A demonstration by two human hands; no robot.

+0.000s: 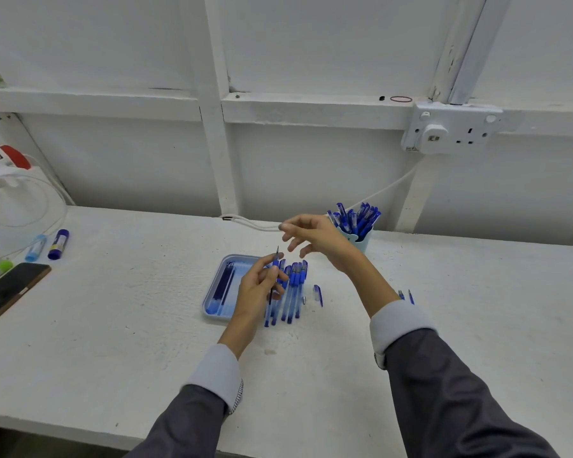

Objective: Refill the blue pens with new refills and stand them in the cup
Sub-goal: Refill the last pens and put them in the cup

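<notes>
My left hand (258,289) grips an uncapped blue pen (274,264), its tip pointing up and away, just above a row of several blue pens (291,292) lying on the white table. A light blue tray (217,282) with dark refills (225,284) in it lies left of the row. My right hand (315,234) hovers in the air above the row with loosely curled fingers and holds nothing. Behind it stands a pale cup (361,238) full of capped blue pens (356,218). A loose pen cap (318,295) lies right of the row.
More blue pieces (407,295) lie by my right wrist. Two glue sticks (48,244), a dark phone (7,290) and white cables (20,200) sit at the left. A wall socket (450,130) with a cord (387,186) hangs above the cup.
</notes>
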